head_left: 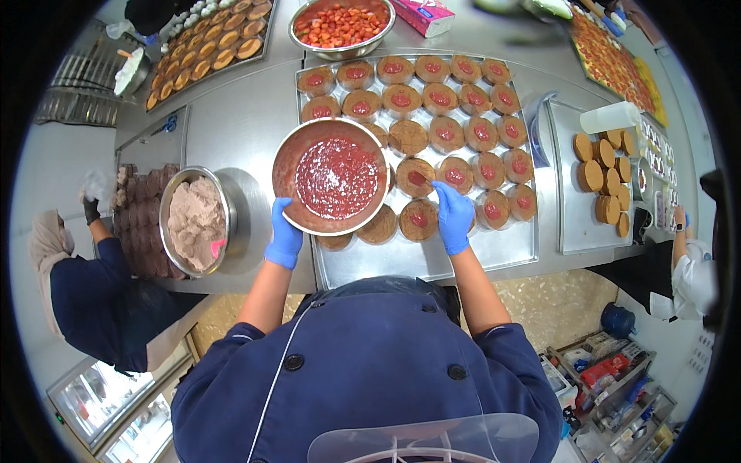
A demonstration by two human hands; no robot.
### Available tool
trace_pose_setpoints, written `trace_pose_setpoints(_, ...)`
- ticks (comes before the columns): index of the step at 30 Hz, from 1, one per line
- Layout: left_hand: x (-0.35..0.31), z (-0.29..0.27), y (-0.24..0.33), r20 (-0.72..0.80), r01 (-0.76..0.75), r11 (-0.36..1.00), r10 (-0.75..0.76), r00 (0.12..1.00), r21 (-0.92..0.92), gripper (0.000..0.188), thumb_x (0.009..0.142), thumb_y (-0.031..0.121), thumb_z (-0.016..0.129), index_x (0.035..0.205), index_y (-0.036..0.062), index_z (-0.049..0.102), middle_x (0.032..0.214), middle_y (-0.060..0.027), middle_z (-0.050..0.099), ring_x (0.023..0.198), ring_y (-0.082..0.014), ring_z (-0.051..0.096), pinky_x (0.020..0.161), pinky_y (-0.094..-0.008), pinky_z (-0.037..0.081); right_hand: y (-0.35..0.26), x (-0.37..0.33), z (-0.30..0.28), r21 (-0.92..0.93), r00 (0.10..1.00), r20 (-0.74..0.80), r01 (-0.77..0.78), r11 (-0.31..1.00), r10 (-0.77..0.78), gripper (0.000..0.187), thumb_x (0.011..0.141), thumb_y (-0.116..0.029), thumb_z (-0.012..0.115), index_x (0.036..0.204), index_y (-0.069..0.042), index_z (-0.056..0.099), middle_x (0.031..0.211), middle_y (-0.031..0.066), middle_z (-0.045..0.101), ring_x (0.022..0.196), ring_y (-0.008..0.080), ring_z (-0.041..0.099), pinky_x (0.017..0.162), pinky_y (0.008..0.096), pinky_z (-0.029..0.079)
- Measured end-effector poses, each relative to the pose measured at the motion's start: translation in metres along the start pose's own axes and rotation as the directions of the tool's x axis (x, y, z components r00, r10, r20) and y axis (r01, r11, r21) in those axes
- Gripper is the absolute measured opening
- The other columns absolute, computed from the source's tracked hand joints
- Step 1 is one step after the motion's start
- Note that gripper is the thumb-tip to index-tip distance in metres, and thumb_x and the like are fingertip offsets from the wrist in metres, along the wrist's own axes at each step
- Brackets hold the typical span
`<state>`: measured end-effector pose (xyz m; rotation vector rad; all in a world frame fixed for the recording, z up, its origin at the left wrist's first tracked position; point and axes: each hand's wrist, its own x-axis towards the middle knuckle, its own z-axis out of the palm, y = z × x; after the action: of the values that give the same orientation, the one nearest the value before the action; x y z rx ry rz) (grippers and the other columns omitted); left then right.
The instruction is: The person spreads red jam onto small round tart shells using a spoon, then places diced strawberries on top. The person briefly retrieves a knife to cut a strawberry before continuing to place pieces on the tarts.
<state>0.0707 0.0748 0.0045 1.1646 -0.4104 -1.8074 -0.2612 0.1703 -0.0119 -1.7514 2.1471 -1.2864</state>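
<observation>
"State the count on the metal tray (386, 266)."

"From where I stand, the round brown cakes (407, 137) form five rows. The two far rows contain six each, and all twelve carry a red dab (400, 99). The nearer rows are partly covered; I cannot give their total."

"Identify the obstruction."

"One sauce bowl (287, 174), over the tray's left part. The right hand (455, 218) also covers part of the near row."

"Report both hands, gloved in blue."

"Left hand (284, 235): closed on the bowl's near-left rim. Right hand: fingers narrow, pinching one spoon-like tool (417, 178), its red-coated end over a cake in the fourth row from the far side."

"List the surroundings."

"Left: one bowl of pale brown cream (197, 216), containing one pink utensil (218, 247). Far side: one bowl of chopped red fruit (342, 27) and one pink box (424, 17). Right: a second tray (571, 208) bearing tan discs (590, 176), grouped too closely to count, and one white container (610, 117). Two co-workers: one left (100, 270), one right (687, 278)."
</observation>
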Motion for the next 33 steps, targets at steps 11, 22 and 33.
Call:
trace_pose_setpoints(11, 0.005, 0.004, -0.001, 0.019, -0.031, 1.0, 0.031, 0.999, -0.004, 0.06, 0.082, 0.034, 0.05, 0.134, 0.0047, 0.048, 0.132, -0.0116, 0.056, 0.12, -0.0279, 0.054, 0.107, -0.0406, 0.039, 0.008, 0.0, 0.003, 0.418, 0.854, 0.013, -0.477, 0.773, 0.52, 0.023, 0.099, -0.02, 0.053, 0.104, -0.003, 0.069, 0.09, 0.0059, 0.072, 0.06, 0.0075, 0.055, 0.056, 0.0245, 0.044)
trace_pose_setpoints(22, 0.033, 0.023, -0.029, 0.047, 0.088, 0.996, -0.086, 0.995, -0.03, 0.064, 0.08, 0.033, 0.05, 0.136, 0.0032, 0.046, 0.134, -0.012, 0.054, 0.123, -0.0288, 0.051, 0.109, -0.0401, 0.036, -0.052, 0.067, 0.004, -0.035, 0.995, -0.031, 0.089, 0.995, -0.09, 0.019, 0.098, -0.017, 0.052, 0.105, -0.01, 0.069, 0.09, 0.0063, 0.072, 0.063, 0.0218, 0.063, 0.059, 0.0342, 0.049)
trace_pose_setpoints(33, 0.039, 0.053, -0.031, 0.092, 0.035, 0.999, -0.033, 0.995, -0.024, 0.063, 0.081, 0.035, 0.051, 0.135, 0.0031, 0.046, 0.132, -0.0122, 0.055, 0.12, -0.0283, 0.053, 0.107, -0.0401, 0.038, -0.057, 0.101, 0.028, 0.6, 0.858, 0.133, -0.468, 0.649, 0.496, 0.025, 0.1, -0.02, 0.053, 0.098, 0.0, 0.068, 0.08, 0.0063, 0.071, 0.066, 0.0069, 0.059, 0.055, 0.0228, 0.044)
